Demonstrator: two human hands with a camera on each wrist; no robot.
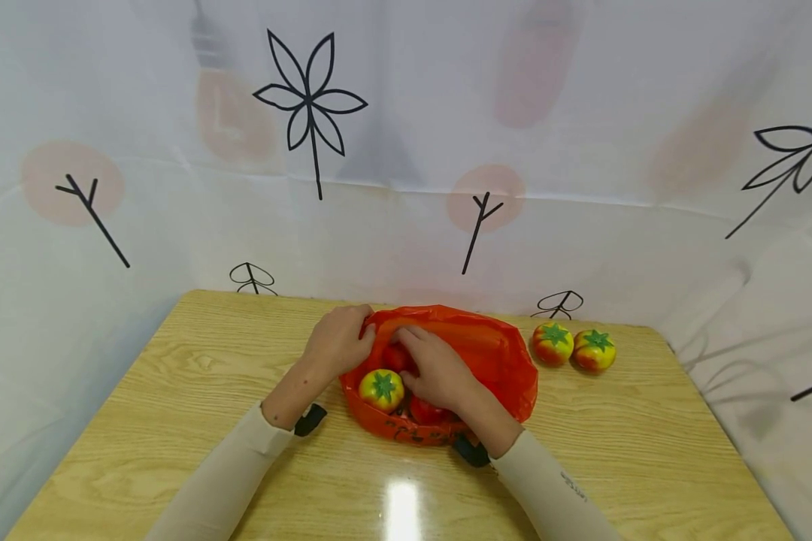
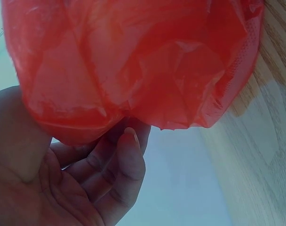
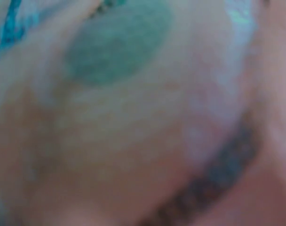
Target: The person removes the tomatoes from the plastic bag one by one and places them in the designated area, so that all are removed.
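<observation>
With twelve o'clock pointing away from the person, the near stretch of worktop (image 1: 341, 485) runs up to a red plastic bag (image 1: 494, 361), its mouth gaping upward, its long axis lying roughly from nine to three o'clock. Just inside the near rim sits a red fruit (image 1: 425, 412), partly under the right hand (image 1: 438, 372); at ten o'clock from it, a yellow-green fruit (image 1: 382, 389) shows its leafy top.

Deeper in, a second red fruit (image 1: 395, 359) lies between nine and ten o'clock from the middle of the right hand, which is the one at it. The right fingers curl over its far side with the thumb nearer, so they appear to grasp it; how firmly I cannot tell, the right wrist view being a blur. The left hand (image 1: 336, 342), farther toward ten o'clock, pinches the bag's rim between thumb and fingers.

Inside the bag, open room lies toward three o'clock from the right hand; the nine o'clock end is crowded. Outside, between two and three o'clock from the bag, a yellow-and-red fruit (image 1: 552, 344) and its twin (image 1: 594, 351) stand just beside each other near the worktop's far edge. Behind that edge hangs a patterned cloth (image 1: 399, 248).
</observation>
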